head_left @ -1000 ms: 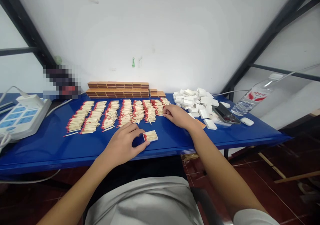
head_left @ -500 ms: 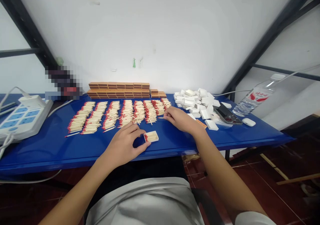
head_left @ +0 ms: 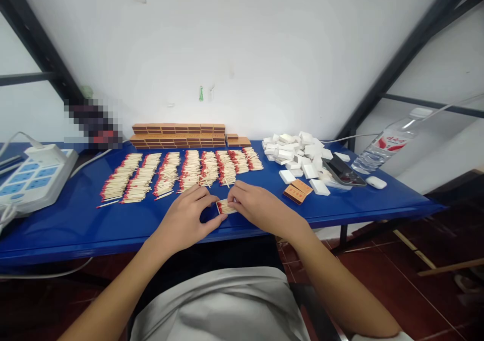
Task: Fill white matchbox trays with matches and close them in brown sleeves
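Between the thumb and index finger of my left hand is a small white matchbox tray, lying near the table's front edge. Matches with red heads to the left fill part of it. My right hand is over the tray's right end, its thumb and fingers pinched together at the matches. The fingers largely hide the match in that pinch. Beyond both hands, several heaps of loose matches run in a row, mostly with red heads to the left.
Orange-brown matchboxes are stacked along the wall. White trays lie piled at right, with orange matchbox sleeves in front. Beyond are a phone, a white case and a water bottle. A power strip sits at left.
My right hand has come left and toward me from the match heaps to the tray, carrying a match. The orange sleeves now show fully. My left hand stays at the tray.
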Motion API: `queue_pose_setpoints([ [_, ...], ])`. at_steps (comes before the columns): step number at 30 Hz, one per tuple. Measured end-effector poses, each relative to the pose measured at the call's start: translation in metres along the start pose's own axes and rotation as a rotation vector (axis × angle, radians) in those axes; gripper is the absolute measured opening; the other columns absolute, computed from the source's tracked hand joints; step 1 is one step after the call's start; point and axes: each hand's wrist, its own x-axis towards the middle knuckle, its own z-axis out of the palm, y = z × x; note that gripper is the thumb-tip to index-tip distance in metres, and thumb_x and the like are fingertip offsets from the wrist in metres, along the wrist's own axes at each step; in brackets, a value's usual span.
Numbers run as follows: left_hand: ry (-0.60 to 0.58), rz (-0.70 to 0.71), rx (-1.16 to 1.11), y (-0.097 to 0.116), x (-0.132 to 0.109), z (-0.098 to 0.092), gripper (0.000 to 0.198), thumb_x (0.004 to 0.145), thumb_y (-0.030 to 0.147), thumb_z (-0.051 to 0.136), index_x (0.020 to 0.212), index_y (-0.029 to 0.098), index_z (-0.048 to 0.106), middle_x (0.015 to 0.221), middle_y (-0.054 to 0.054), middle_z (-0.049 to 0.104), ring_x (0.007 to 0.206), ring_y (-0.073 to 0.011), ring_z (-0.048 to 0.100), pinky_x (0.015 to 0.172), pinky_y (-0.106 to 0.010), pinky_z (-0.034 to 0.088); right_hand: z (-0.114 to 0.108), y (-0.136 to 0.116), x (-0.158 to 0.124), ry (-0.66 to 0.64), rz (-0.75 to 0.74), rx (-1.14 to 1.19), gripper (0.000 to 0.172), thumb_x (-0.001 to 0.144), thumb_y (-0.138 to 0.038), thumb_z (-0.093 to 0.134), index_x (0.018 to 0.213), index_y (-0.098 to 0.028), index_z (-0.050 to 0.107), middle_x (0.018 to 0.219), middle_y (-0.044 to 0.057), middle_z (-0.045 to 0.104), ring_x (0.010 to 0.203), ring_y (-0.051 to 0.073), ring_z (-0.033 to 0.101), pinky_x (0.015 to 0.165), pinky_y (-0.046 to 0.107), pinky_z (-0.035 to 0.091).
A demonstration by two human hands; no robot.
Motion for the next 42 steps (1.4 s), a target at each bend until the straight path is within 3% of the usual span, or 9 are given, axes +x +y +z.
queue_pose_setpoints([
  [8,-0.012,-0.001,0.013,0.000,-0.001,0.000,0.023,0.100,0.040,0.072,0.111,0.020,0.074,0.100,-0.007,0.069,0.094,-0.0245,0.068,0.084,-0.039,0.055,-0.023,0.014,-0.001,0.070,0.068,0.104,0.012,0.105,-0.025,0.062,0.094,-0.022,0.066,0.097,0.005,0.067,0.084,0.019,0.060,0.074,0.032,0.043],
  [12,-0.007,0.004,0.013,-0.001,-0.001,0.001,0.024,0.100,0.040,0.073,0.111,0.018,0.075,0.098,-0.007,0.069,0.094,-0.0251,0.068,0.085,-0.040,0.056,-0.038,0.059,0.011,0.234,0.190,0.028,0.019,0.102,-0.024,0.061,0.086,-0.019,0.069,0.084,0.005,0.067,0.077,0.020,0.058,0.072,0.034,0.041],
  [15,0.000,0.010,0.020,-0.001,-0.001,0.001,0.024,0.101,0.039,0.072,0.111,0.018,0.075,0.098,-0.007,0.069,0.094,-0.0251,0.068,0.086,-0.041,0.056,-0.037,0.094,0.023,0.241,0.193,0.067,0.013,0.098,-0.021,0.065,0.089,-0.019,0.074,0.087,0.006,0.070,0.078,0.020,0.060,0.072,0.033,0.043],
  [18,0.001,0.010,0.018,-0.001,-0.002,0.002,0.024,0.101,0.039,0.072,0.111,0.018,0.075,0.099,-0.007,0.069,0.095,-0.0250,0.067,0.086,-0.040,0.056,-0.025,0.112,0.032,0.215,0.131,0.112,0.012,0.096,-0.021,0.067,0.091,-0.019,0.078,0.088,0.006,0.072,0.078,0.020,0.062,0.073,0.033,0.045],
  [25,-0.007,-0.003,0.001,-0.002,-0.001,0.002,0.022,0.100,0.039,0.072,0.112,0.020,0.075,0.098,-0.007,0.069,0.096,-0.0251,0.067,0.087,-0.039,0.055,-0.011,0.106,0.037,0.158,0.085,0.088,0.013,0.096,-0.015,0.067,0.099,-0.019,0.079,0.088,0.006,0.072,0.079,0.020,0.063,0.073,0.031,0.044],
  [42,-0.008,0.001,0.005,-0.002,-0.002,0.003,0.024,0.101,0.040,0.072,0.112,0.019,0.075,0.101,-0.007,0.069,0.097,-0.0252,0.067,0.087,-0.041,0.055,-0.009,0.107,0.031,0.156,0.135,0.108,0.014,0.097,-0.025,0.066,0.085,-0.020,0.070,0.082,0.003,0.065,0.075,0.018,0.056,0.068,0.030,0.039],
])
